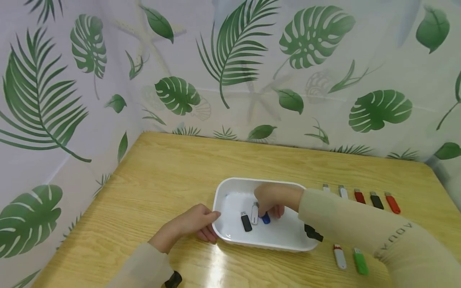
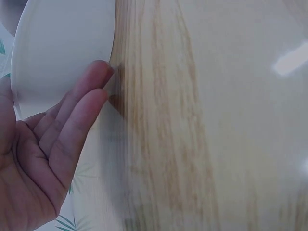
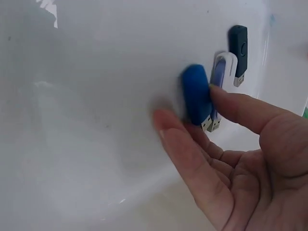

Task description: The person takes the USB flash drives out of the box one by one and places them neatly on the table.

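Observation:
A white plastic tray (image 1: pixel 230 237) stands on the table, with three USB sticks inside. My left hand (image 1: pixel 201 221) holds its left end, thumb over the rim and fingers (image 2: pixel 79 108) against the outer wall. My right hand (image 1: pixel 271 200) reaches down into the tray. In the right wrist view its thumb and fingers are around a blue USB stick (image 3: pixel 196 94), thumb tip at one edge, metal plug towards the palm. Close beside the blue one lies a white USB stick (image 3: pixel 230 65) with a purple-blue face, then a black USB stick (image 3: pixel 238 48).
Right of the tray several USB sticks lie in a row, among them a dark red one (image 1: pixel 359 196), a black one (image 1: pixel 376 201) and a red one (image 1: pixel 392 203). Nearer lie a white-and-red stick (image 1: pixel 339 257) and a green one (image 1: pixel 361 262). A leaf-patterned cloth (image 1: pixel 237 116) hangs behind the table (image 1: pixel 173 160).

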A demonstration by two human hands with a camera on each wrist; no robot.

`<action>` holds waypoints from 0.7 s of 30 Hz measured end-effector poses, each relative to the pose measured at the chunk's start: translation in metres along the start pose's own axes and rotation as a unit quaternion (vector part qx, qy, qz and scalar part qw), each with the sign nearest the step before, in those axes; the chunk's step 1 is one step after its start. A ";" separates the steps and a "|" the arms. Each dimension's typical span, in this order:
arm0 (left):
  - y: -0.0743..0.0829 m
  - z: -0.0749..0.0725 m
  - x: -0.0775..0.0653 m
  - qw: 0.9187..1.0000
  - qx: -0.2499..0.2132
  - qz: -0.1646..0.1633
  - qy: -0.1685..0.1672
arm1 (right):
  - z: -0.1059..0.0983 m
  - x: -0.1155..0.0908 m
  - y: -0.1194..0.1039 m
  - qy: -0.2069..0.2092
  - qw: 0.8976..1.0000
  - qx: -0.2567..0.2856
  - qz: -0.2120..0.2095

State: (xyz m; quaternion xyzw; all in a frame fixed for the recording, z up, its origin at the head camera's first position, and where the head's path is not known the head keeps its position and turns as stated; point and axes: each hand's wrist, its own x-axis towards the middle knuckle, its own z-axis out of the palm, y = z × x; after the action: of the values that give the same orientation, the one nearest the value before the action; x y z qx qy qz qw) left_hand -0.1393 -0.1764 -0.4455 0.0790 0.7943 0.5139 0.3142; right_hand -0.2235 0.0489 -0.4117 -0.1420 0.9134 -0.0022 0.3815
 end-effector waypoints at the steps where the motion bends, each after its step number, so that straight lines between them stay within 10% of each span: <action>1: 0.000 0.000 0.000 1.000 0.000 0.001 -0.001 | 0.001 0.000 -0.001 0.003 1.000 -0.002 0.001; 21: 0.000 0.000 0.002 1.000 0.000 0.003 -0.008 | 0.016 -0.007 -0.022 0.139 0.975 -0.154 -0.081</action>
State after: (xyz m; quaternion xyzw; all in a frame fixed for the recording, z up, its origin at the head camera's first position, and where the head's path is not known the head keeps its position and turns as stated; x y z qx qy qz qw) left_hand -0.1407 -0.1752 -0.4465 0.0855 0.7917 0.5137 0.3194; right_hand -0.2024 0.0311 -0.4156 -0.2702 0.9325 0.0877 0.2232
